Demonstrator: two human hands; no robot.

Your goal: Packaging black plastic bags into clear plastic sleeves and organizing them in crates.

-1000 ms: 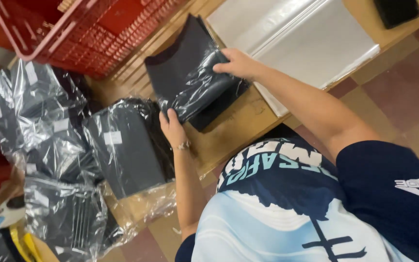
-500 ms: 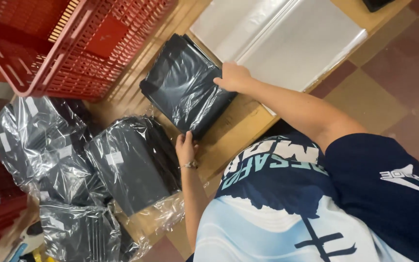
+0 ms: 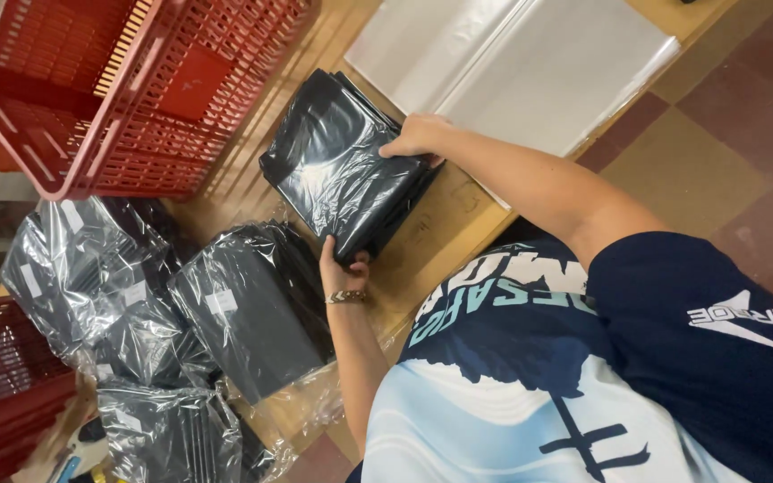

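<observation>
Lower right of the frame, nearest: the person's torso in a blue and white printed shirt (image 3: 530, 394), both forearms reaching up and left over the table (image 3: 440, 241).
Left hand: left hand (image 3: 342, 268), just left of centre, a bracelet (image 3: 345, 297) at the wrist; fingers curled over the lower edge of the dark garment, gripping it.
Garment: folded dark garment (image 3: 342, 165) in a glossy clear bag, lying tilted on the wooden table at centre, held between the two hands.
Right hand: right hand (image 3: 418, 136), above centre, pressed down on the garment's upper right edge, fingers bent over it, grasping.
Left of the left hand: a bagged dark garment stack (image 3: 248, 309) lying flat, just beside the held one, a small white label on its face.
Lower left: more bagged bundles (image 3: 82, 268), crinkled clear plastic over dark cloth, piled against each other; one more bundle (image 3: 167, 434) at the bottom edge.
Far left edge: part of a second red basket (image 3: 2, 385), low in the frame.
Upper left: large red basket (image 3: 127, 89) with slotted walls, on the table beyond the garment, near it but apart.
Upper right: flat clear bags (image 3: 539, 63) laid on the table, just beyond the right hand.
Right edge: tiled floor (image 3: 735, 116) in brown and tan squares.
</observation>
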